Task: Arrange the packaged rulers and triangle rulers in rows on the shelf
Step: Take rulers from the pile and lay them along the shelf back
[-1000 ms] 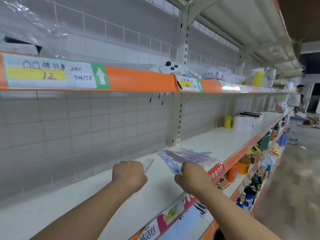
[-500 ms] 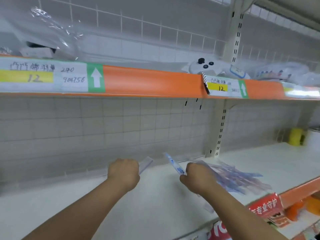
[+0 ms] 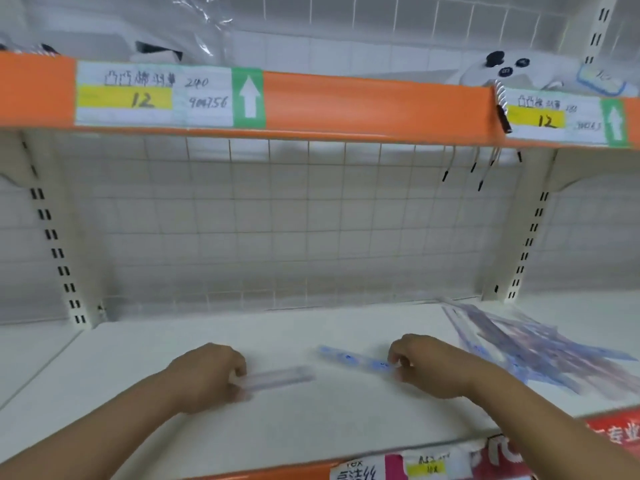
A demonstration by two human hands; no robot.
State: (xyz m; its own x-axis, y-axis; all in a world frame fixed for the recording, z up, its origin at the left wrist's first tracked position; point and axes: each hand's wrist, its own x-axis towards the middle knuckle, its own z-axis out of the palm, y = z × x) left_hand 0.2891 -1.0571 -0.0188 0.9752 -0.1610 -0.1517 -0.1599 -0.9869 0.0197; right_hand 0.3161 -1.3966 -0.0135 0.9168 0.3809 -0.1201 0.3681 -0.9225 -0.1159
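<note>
My left hand (image 3: 207, 374) is closed on a clear packaged ruler (image 3: 280, 377) that sticks out to the right, low over the white shelf (image 3: 311, 427). My right hand (image 3: 429, 363) pinches a blue-printed packaged ruler (image 3: 353, 358) that points left and slightly back. A loose heap of packaged rulers and triangle rulers (image 3: 540, 344) lies fanned out on the shelf to the right of my right hand. The two held rulers are blurred by motion.
A wire grid back panel (image 3: 311, 220) closes the bay between two slotted uprights (image 3: 52, 244). The orange edge of the upper shelf (image 3: 363, 105) carries price labels, with a white game controller (image 3: 498, 69) on top. Labels line the front edge (image 3: 433, 467).
The view has swung left and closer to the bay. Both hands have dropped toward the shelf surface, each still holding its ruler; the heap now lies further right of my right hand.
</note>
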